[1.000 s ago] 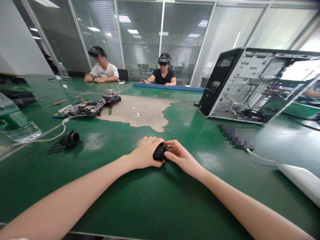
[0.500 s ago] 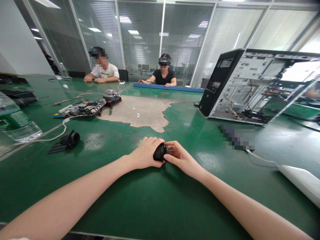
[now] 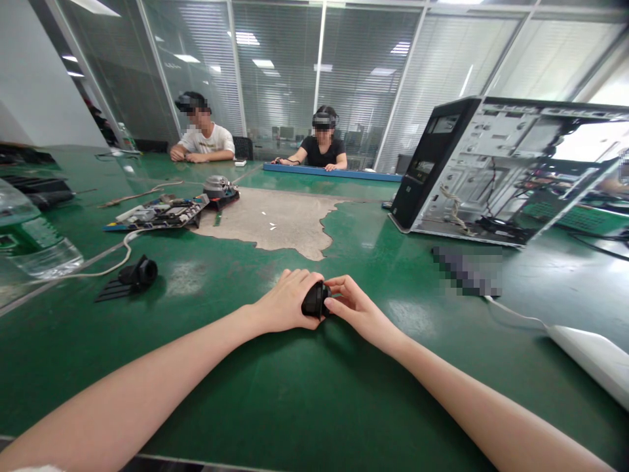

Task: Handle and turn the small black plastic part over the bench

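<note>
Close in front of me, a small black rounded part (image 3: pixel 314 300) sits between my hands. My left hand (image 3: pixel 287 303) is closed around its left side, the thumb low and the fingers over the top. On its right end, a ring-like edge is pinched between the thumb and fingers of my right hand (image 3: pixel 354 303). What kind of part it is, I cannot make out, since the fingers cover much of it. To the left on the green table (image 3: pixel 275 393) lies another black plastic piece (image 3: pixel 140 274) with a round collar and slotted prongs.
A circuit board (image 3: pixel 160 213) and a cooler with a metal top (image 3: pixel 219 190) lie at the left, near a water bottle (image 3: pixel 37 239). An opened computer case (image 3: pixel 472 170) stands at the right, with a white device (image 3: pixel 592 354) nearer me. Two people sit across.
The fingertips of my right hand have shifted slightly at the right end of the black part. My left hand stays in place.
</note>
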`<state>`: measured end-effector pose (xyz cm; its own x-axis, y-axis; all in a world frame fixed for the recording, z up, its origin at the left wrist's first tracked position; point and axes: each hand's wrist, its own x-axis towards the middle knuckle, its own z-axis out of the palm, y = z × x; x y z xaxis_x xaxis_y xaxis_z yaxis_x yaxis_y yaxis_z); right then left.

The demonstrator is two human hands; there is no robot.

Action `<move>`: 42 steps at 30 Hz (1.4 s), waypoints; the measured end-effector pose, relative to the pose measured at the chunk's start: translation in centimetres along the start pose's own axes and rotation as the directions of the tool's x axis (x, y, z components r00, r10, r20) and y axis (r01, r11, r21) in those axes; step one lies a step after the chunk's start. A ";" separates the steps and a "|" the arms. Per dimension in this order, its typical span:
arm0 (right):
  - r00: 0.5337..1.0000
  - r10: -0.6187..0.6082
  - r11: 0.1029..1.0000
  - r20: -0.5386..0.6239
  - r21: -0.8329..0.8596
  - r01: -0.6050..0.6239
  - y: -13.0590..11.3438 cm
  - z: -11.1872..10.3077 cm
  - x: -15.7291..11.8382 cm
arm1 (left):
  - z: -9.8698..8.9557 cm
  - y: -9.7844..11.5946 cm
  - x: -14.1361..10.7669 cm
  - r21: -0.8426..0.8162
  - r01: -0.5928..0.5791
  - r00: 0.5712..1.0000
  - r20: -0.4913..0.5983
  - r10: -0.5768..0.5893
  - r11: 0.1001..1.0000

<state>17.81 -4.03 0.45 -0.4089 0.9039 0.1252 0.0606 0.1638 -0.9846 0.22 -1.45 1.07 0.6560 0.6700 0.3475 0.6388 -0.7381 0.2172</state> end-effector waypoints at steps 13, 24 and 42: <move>0.999 -0.009 1.000 0.035 0.019 0.008 -0.6 0.0 -0.3 | 0.0 0.0 0.0 0.005 -0.006 1.000 -0.005 0.006 1.000; 0.999 -0.031 0.999 0.042 -0.019 0.032 -0.5 -0.2 -0.2 | -0.1 0.1 -0.1 -0.008 0.006 1.000 0.007 -0.006 1.000; 0.999 -0.015 1.000 0.030 0.005 0.014 -0.6 -0.3 -0.4 | -0.3 0.2 -0.1 -0.029 0.021 1.000 0.021 -0.020 0.999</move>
<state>18.18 -4.35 1.06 -0.4368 0.8892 0.1359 0.0500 0.1748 -0.9833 0.18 -1.66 1.35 0.6514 0.6864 0.3234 0.6403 -0.7260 0.2509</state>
